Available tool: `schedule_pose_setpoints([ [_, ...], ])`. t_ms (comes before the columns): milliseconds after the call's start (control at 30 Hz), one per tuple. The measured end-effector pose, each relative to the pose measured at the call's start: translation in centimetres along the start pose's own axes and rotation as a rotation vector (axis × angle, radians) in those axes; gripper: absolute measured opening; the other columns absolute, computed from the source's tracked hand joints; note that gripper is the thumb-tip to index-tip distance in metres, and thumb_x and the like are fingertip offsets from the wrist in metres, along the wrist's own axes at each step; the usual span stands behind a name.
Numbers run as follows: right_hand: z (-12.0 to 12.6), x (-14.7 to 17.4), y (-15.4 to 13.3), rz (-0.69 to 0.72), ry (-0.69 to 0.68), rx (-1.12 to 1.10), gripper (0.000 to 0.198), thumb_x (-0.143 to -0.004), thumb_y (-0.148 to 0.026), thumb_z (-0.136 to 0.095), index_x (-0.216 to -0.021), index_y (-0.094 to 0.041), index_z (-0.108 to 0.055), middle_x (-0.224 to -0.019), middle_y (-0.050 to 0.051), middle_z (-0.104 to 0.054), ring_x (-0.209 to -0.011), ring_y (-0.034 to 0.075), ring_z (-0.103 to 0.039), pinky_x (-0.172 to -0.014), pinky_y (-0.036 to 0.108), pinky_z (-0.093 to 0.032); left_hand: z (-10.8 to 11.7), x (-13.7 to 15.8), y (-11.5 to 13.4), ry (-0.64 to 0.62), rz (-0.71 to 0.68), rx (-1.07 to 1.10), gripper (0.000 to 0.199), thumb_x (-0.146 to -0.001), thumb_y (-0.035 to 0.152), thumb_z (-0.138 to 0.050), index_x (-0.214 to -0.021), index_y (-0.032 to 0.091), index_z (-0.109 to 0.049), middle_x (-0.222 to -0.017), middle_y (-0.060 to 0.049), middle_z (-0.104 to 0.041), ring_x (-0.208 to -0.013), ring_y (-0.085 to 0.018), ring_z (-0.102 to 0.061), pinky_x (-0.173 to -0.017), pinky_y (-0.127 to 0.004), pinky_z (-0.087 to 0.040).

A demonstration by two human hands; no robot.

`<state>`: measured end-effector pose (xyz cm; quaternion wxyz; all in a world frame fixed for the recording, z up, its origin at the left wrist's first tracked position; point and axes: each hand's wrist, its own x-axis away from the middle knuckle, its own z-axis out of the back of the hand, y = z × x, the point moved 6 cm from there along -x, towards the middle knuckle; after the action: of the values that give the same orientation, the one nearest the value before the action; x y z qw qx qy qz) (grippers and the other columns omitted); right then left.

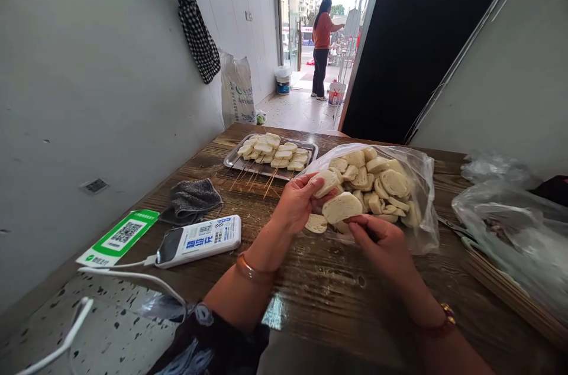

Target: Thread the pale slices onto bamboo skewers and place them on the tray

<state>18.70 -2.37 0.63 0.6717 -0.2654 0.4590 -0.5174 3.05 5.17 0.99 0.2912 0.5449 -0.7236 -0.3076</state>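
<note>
— Wooden table (319,298) fills the near view, pushed against a pale wall, with an open doorway beyond where a person in an orange top (322,47) stands facing the street. What sits on it?

— Biggest is a clear plastic bag (421,186) of pale bun slices, lying open toward the person. Behind it to the left, a metal tray (231,159) carries slices already threaded on bamboo skewers (248,177). More crumpled plastic bags (510,221) lie at the right edge.

— And the left side?

— A grey cloth (193,199), then a white power bank (199,240) on a cable, then a green QR-code card (119,238) against the wall.

— The hands?

— Both at the bag's mouth. The left hand (295,203) pinches one bun slice (327,183) between thumb and curled fingers. The right hand (384,245) grips a larger slice (341,207) from below, fingers pressed together on its lower edge. Another slice (316,223) lies on the table between the hands.
</note>
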Motion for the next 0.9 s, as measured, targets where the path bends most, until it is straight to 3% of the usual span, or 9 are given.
schedule_pose_setpoints([
  [600, -0.22, 0.13, -0.19, 0.004, -0.036, 0.02, 0.027, -0.089, -0.036, -0.055, -0.088, -0.018, -0.074, -0.081, 0.004, -0.073, -0.071, 0.018, -0.066, -0.067, 0.025, -0.051, -0.16, 0.23, 0.13, 0.016, 0.002, -0.005, 0.038, -0.062, 0.023, -0.086, -0.092, 0.008, -0.067, -0.081, -0.007, -0.072, -0.067, -0.017, -0.07, -0.064, -0.026, -0.058],
  [900, -0.45, 0.09, 0.65, -0.06, -0.048, -0.021, 0.028, -0.089, -0.039, -0.055, -0.085, -0.017, -0.073, -0.075, 0.003, -0.071, -0.066, 0.017, -0.063, -0.061, 0.024, -0.048, -0.52, 0.35, 0.03, 0.015, -0.068, -0.031, 0.045, -0.053, 0.028, -0.09, -0.088, 0.011, -0.069, -0.081, -0.005, -0.073, -0.068, -0.018, -0.07, -0.069, -0.031, -0.058],
])
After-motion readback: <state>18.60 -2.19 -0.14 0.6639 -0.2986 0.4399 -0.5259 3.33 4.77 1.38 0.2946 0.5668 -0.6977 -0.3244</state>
